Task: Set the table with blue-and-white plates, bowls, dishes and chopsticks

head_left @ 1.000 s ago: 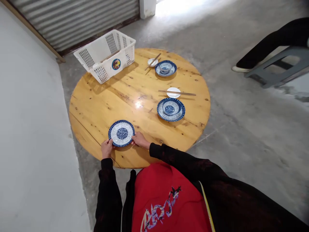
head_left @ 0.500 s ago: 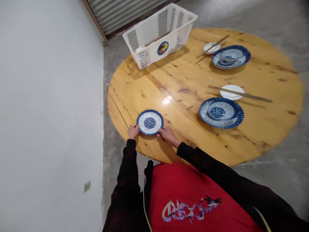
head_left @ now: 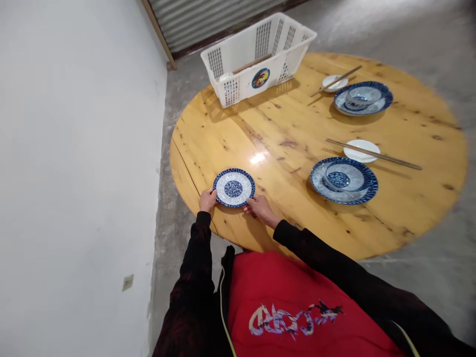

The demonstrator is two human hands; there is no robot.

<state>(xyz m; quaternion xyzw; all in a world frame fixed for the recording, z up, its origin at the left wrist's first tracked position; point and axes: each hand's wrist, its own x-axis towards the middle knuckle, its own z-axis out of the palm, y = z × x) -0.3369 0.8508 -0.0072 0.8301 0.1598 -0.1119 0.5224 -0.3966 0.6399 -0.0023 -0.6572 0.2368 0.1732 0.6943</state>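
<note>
A blue-and-white patterned plate (head_left: 233,188) is at the near left edge of the round wooden table. My left hand (head_left: 208,200) grips its left rim, the thumb on top. On its lower right rim my right hand (head_left: 261,208) is closed, thumb above and fingers partly hidden beneath. Whether the plate rests fully on the wood, I cannot tell. To the right lies a second blue-rimmed plate (head_left: 368,191) with a bowl (head_left: 344,177) on it. Behind that, chopsticks (head_left: 394,158) lie across a small white dish (head_left: 360,145).
A white plastic basket (head_left: 267,74) with a few items inside stands at the table's back left. Farther back right are another plate (head_left: 379,105) with a bowl (head_left: 362,96), and a small dish (head_left: 330,83) with chopsticks (head_left: 349,73). A white wall (head_left: 82,148) rises at left.
The view has shifted slightly, so the basket and far dishes sit a little lower and farther right. Both hands keep their hold on the plate, which has barely moved relative to the table.
</note>
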